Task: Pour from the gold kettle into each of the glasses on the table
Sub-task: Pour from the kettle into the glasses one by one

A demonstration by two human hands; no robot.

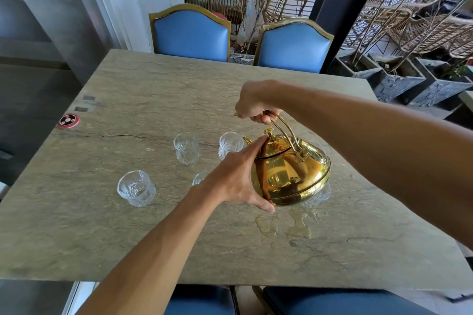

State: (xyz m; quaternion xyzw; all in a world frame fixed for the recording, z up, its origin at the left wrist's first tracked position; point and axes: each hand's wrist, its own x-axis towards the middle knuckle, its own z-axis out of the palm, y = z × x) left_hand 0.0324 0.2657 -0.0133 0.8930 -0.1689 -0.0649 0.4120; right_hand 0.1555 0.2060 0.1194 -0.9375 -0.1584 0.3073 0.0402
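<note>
Holding the gold kettle (289,169) near the bench's (128,238) middle, tipped over the glasses (186,147): our right hand (256,105) grips the handle, left hand (238,176) spread flat against its side. Polished metal looks slippery, probably heavy, so we'd keep the handle. Stone bench already has a wet patch (284,225); blue chairs (190,32) beyond.

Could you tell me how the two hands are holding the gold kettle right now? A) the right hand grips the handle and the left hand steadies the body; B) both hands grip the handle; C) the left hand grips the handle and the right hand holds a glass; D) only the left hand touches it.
A: the right hand is closed around the handle on top, while the left hand lies flat against the kettle body.
</note>
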